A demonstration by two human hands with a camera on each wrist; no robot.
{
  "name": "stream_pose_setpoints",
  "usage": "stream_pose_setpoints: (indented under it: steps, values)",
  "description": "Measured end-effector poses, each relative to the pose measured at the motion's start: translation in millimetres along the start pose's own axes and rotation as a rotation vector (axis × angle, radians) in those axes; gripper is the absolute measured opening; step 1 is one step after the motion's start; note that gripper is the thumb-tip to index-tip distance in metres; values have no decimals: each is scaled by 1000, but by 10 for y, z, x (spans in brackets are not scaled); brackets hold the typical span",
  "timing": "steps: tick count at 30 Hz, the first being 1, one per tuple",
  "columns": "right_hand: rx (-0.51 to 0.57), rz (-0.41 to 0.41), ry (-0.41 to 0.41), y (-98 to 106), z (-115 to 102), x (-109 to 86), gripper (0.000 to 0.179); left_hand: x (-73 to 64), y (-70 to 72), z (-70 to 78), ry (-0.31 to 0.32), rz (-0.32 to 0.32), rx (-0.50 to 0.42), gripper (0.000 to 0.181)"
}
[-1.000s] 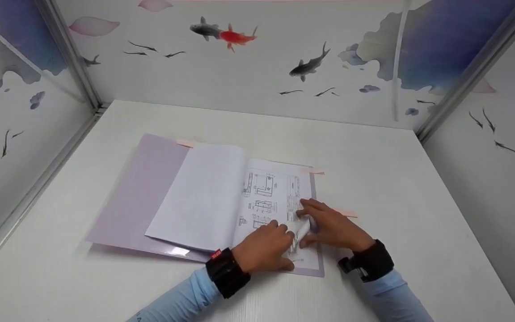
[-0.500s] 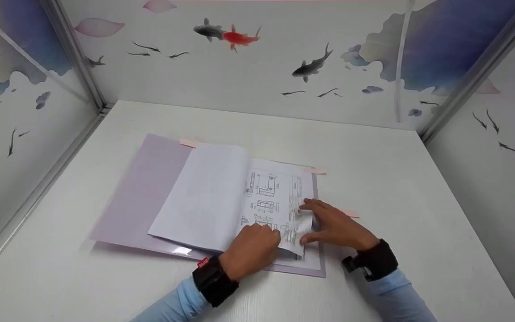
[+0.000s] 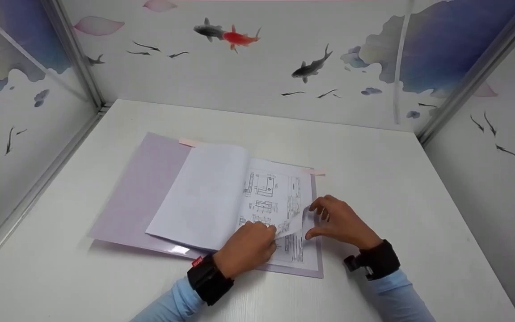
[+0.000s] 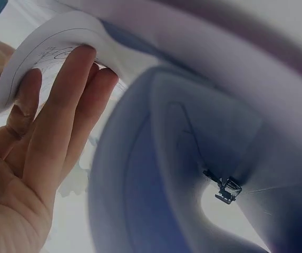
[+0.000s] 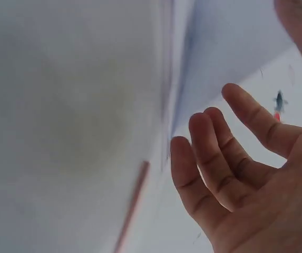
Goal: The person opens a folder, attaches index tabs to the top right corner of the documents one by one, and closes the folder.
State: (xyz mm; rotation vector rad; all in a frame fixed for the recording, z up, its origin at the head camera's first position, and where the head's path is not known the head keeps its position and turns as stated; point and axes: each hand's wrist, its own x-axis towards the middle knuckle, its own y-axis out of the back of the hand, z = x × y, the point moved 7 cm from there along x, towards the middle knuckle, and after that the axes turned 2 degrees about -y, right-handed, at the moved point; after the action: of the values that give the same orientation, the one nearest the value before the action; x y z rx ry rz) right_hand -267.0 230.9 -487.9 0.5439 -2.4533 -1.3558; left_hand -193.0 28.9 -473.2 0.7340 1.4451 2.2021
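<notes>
A lilac folder (image 3: 132,192) lies open on the white table, with blank white pages (image 3: 199,197) turned to its left side. On its right side is a sheet with technical drawings (image 3: 280,179). My left hand (image 3: 246,246) pinches the near corner of this sheet, lifted and curled over toward the left. In the left wrist view the curled paper (image 4: 50,34) sits between thumb and fingers. Another printed page (image 3: 300,250) shows underneath. By the folder's right edge, my right hand (image 3: 342,223) has bent, spread fingers near the raised edge of the sheet and grips nothing.
Pink tabs stick out at the folder's top, one on the left (image 3: 187,142) and one on the right (image 3: 316,171). In the right wrist view a pink tab (image 5: 132,208) shows low down. White panels with painted fish (image 3: 239,38) enclose the table (image 3: 365,165).
My left hand has moved left and now holds the sheet's near corner, which has risen and folded back, baring the page below. My right hand has shifted slightly right, hiding a pink tab.
</notes>
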Motion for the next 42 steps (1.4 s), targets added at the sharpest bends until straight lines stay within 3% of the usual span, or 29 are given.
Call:
stream_pose_setpoints:
  steps: [4, 8, 16, 20, 22, 29, 42]
  values:
    - [-29, -96, 0, -128, -19, 17, 80, -33, 49, -31, 8, 27, 11, 11]
    - [-38, -148, -32, -177, -4, 16, 80, -106, 173, -85, 16, 122, 74, 15]
    - [4, -148, -99, -200, 51, 2, 77, -373, 448, -295, 113, 316, 263, 16]
    - [22, -152, -121, -211, 64, 3, 78, -514, 551, -409, 178, 379, 360, 15]
    - [25, -151, -129, -210, 68, 8, 78, -578, 588, -457, 200, 401, 367, 15]
    - [32, -153, -147, -216, 68, 23, 78, -771, 645, -586, 251, 435, 368, 24]
    - [34, -160, -128, -202, 49, 28, 78, -985, 707, -805, 320, 422, 438, 26]
